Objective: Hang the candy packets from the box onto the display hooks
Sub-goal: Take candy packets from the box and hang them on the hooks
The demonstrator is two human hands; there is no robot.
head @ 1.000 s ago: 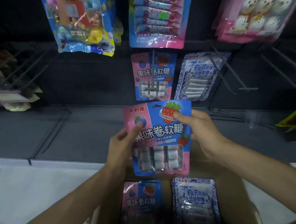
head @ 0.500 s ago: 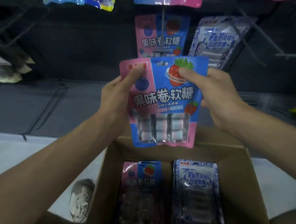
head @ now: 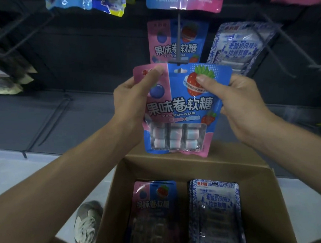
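- A pink-and-blue candy packet (head: 181, 108) is held upright in the air above the box, facing the camera, with both hands gripping its upper half.
- The left hand (head: 132, 106) pinches the packet's top left corner: the thumb lies on the pink front and the fingers (head: 124, 86) are curled behind it, clamped on the packet.
- The right hand (head: 245, 104) pinches the top right part: the thumb presses on the printed strawberry and the other fingers are wrapped behind the right edge, also clamped on the packet.
- The hanging slot in the packet's top edge sits just below the tip of a dark metal hook (head: 178, 42). I cannot tell whether the tip has entered the slot.
- A matching hung packet (head: 169, 48) is on that hook, behind the held one.
- On the next hook to the right hangs a blue-and-white packet (head: 240, 45), tilted.
- Further packets hang along the top edge, among them a blue-and-pink bag (head: 183, 0).
- The cardboard box (head: 256, 194) stands open below the hands. Inside, a pink-and-blue stack (head: 152, 213) lies on the left and a blue-and-white stack (head: 215, 212) lies just beside it on the right.
- A grey shoe (head: 87, 225) rests on the pale floor, left of the box.
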